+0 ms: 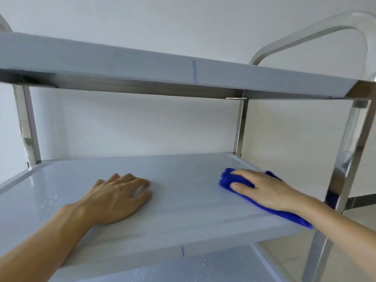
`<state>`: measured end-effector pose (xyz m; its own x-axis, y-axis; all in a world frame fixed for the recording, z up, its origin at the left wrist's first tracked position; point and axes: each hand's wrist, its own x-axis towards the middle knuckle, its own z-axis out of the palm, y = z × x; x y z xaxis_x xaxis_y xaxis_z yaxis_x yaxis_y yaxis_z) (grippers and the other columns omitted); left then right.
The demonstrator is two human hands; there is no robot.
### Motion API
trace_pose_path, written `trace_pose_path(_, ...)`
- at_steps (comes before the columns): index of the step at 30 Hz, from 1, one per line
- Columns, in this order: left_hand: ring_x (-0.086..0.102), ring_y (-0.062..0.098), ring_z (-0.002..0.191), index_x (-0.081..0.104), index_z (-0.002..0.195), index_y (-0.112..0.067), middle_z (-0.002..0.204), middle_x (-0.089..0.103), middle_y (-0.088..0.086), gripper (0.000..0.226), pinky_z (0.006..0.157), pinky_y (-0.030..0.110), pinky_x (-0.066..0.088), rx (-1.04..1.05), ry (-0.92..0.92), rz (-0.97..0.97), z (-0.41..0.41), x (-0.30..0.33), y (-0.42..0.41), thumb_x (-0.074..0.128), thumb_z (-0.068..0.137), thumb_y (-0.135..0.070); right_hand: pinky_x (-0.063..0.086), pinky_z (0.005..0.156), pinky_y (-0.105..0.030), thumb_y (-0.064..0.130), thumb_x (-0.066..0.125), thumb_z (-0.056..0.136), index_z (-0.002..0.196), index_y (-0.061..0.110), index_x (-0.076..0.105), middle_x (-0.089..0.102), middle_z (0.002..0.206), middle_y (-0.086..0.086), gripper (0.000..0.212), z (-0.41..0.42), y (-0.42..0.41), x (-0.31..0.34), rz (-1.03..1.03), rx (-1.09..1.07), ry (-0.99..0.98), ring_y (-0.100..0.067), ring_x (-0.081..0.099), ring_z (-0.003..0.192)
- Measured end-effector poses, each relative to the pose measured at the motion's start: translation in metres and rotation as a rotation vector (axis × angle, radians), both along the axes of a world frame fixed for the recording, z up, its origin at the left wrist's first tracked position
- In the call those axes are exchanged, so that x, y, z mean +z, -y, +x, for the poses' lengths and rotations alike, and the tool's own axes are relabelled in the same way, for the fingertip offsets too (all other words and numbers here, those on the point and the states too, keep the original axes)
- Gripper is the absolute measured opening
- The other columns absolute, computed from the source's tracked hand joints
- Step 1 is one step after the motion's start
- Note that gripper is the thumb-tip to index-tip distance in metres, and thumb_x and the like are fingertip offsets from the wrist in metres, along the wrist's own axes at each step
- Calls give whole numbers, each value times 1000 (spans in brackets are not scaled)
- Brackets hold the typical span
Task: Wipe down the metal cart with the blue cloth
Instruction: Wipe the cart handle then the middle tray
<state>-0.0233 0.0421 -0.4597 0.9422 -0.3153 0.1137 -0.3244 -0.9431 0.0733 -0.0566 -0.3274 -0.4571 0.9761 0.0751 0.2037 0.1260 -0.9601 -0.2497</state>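
Here your right hand lies palm down on the blue cloth, on the right side of the metal cart's middle shelf. Its fingers point left and far, curled lightly over the bunched front of the cloth so they hold it against the shelf; the thumb lies along the near edge of that bunch. The cloth runs back under your palm and wrist, and its tail hangs over the near right lip of the shelf, beside the upright post. Your right forearm comes in from the near right corner, angled low across the shelf edge.

Your left hand rests on the bare left-centre of the same shelf, palm down, knuckles raised, fingers loosely bent with their tips on the metal and holding nothing. Its forearm reaches in from the near left. The two hands are well apart. Small water droplets sit left of your left hand. The top shelf spans above both hands.
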Motion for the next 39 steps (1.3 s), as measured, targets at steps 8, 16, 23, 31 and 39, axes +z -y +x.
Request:
trace_pose_path(8, 34, 15, 131, 31, 140, -45, 144, 37, -16, 55, 105, 44, 30, -58, 47, 41, 18, -10, -1, 13, 93, -66, 35, 112, -39, 63, 29, 101, 152, 36, 33, 38, 159, -1, 57, 98, -5, 10, -69, -323, -120, -28, 42, 140)
trace_pose_path(16, 35, 11, 124, 33, 137, -49, 135, 41, -22, 56, 102, 42, 30, -74, 51, 37, 22, -7, -7, 13, 89, -70, 32, 109, -31, 64, 38, 96, 145, 46, 41, 44, 155, 12, 52, 134, -158, -1, -76, 128, -13, -17, 42, 141)
trace_pose_path(23, 31, 5, 129, 24, 143, -51, 142, 32, -32, 74, 103, 36, 27, -95, 89, -15, 17, -9, -9, 2, 77, -76, 32, 114, -24, 69, 46, 92, 143, 50, 41, 44, 150, 25, 55, 80, -73, 2, 40, 158, -62, -1, 41, 138)
trace_pose_path(31, 26, 0, 130, 14, 143, -51, 143, 25, -33, 92, 107, 34, 24, -85, 143, -41, 19, -16, -5, -17, 60, -78, 32, 115, -44, 61, 25, 103, 154, 35, 28, 33, 160, 1, 57, 166, 14, 6, -15, -369, -125, -29, 36, 142)
trace_pose_path(39, 29, 3, 128, 19, 137, -50, 138, 30, -30, 93, 103, 37, 25, -35, 146, -19, 26, -10, -1, -13, 55, -78, 21, 122, -44, 59, 27, 103, 156, 36, 25, 26, 165, 1, 58, 217, -71, 11, -71, -153, -139, -28, 27, 149)
